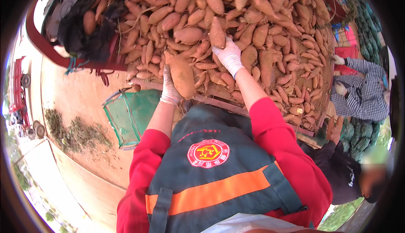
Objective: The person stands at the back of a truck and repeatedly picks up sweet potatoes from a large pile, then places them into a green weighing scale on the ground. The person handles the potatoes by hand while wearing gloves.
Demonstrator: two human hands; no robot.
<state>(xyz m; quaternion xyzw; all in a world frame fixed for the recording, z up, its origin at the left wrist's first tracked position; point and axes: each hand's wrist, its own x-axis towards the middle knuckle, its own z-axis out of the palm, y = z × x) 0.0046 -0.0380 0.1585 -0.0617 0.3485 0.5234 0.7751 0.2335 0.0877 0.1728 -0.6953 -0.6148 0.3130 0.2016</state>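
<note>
My left hand point(171, 89), in a white glove with dirty fingertips, holds a large pale-orange sweet potato point(181, 75) at the near edge of the heap. My right hand point(229, 54), also in a white glove, grips a smaller reddish sweet potato point(217, 33) by its lower end, pointed end away from me. Both are held above a big heap of sweet potatoes point(188, 35) of many sizes on a truck or trailer bed. Small ones lie thickly on the right side of the bed.
A green mesh crate point(133, 114) stands on the ground at my left, near dried vines point(79, 133). Black cloth point(91, 27) lies by a red metal rail point(47, 51). At right are a person in checked sleeves point(360, 87), another in dark clothing point(335, 166), and filled green mesh sacks point(360, 135).
</note>
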